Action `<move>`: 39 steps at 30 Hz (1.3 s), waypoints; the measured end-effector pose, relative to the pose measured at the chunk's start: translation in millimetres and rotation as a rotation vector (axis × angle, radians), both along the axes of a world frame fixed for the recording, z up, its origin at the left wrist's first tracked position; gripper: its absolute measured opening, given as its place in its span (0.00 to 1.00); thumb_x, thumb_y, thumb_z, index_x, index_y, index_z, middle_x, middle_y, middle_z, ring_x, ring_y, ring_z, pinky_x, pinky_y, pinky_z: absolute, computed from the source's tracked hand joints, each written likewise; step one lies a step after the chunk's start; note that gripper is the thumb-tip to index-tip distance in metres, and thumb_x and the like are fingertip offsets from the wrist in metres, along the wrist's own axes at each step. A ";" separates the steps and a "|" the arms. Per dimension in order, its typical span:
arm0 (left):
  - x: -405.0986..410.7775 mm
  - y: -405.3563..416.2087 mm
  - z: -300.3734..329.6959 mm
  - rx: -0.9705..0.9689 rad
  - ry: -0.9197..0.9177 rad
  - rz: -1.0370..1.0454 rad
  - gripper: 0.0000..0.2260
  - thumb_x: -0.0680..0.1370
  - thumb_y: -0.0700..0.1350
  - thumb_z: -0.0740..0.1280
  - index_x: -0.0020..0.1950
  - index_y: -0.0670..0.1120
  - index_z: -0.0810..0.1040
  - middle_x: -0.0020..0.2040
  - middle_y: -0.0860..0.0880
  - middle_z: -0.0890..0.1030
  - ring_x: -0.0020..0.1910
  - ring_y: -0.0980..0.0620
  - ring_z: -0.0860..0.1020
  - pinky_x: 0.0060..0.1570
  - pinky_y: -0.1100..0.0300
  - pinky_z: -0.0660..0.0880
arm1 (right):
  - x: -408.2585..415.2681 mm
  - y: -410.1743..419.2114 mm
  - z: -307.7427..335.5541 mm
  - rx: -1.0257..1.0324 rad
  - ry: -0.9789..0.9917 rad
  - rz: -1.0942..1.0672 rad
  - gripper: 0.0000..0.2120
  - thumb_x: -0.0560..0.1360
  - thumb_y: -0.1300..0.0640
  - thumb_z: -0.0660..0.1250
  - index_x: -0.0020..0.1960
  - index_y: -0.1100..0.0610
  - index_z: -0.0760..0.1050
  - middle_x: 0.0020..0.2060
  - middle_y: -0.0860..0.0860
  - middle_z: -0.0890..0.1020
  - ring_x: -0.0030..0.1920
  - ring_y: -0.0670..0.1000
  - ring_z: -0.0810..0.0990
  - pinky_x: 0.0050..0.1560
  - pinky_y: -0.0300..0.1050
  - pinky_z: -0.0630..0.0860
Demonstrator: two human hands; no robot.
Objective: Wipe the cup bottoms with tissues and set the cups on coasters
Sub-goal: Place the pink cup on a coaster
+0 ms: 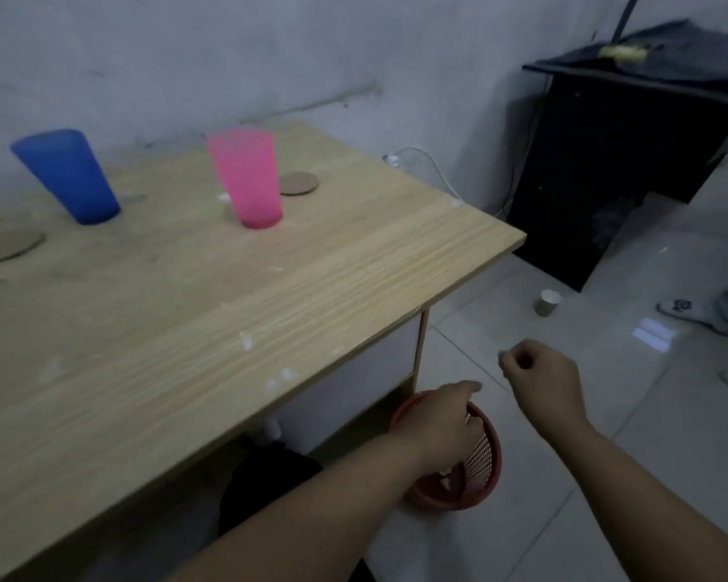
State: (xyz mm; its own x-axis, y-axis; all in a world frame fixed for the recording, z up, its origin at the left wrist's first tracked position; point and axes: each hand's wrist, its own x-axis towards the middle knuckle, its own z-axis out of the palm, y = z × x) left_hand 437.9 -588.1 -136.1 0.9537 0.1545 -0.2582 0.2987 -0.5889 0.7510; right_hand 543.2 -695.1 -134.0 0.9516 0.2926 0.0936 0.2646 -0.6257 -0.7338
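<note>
A blue cup [70,178] and a pink cup [251,180] stand upright on the wooden table [186,312], apart from each other. One round brown coaster [298,183] lies bare just behind the pink cup. Another coaster [7,243] lies bare at the left edge, in front of the blue cup. Both hands are off the table, to its right. My left hand [438,422] hangs over a red mesh basket [480,459] on the floor, fingers pointing down and loose. My right hand [539,371] is curled into a loose fist above the floor tiles.
White tissue scraps lie in the basket and small white specks dot the table's front edge. A small paper cup [548,302] stands on the tiled floor. A black cabinet [606,161] is at the back right, a white cable [429,161] runs behind the table, and someone's socked feet [690,312] are at far right.
</note>
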 end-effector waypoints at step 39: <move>-255.3 297.4 160.8 0.443 -0.414 0.760 0.22 0.77 0.48 0.65 0.70 0.51 0.68 0.69 0.53 0.71 0.67 0.55 0.69 0.60 0.66 0.63 | -217.3 333.8 176.8 0.195 -0.219 0.855 0.12 0.75 0.55 0.66 0.58 0.54 0.78 0.51 0.47 0.82 0.50 0.43 0.78 0.51 0.36 0.71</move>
State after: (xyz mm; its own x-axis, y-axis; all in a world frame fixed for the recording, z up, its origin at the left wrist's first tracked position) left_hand 182.7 -290.8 24.7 0.5617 0.7688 0.3056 0.4778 -0.6030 0.6387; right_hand 325.9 -361.3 42.8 0.3718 0.8516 0.3695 0.7287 -0.0211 -0.6845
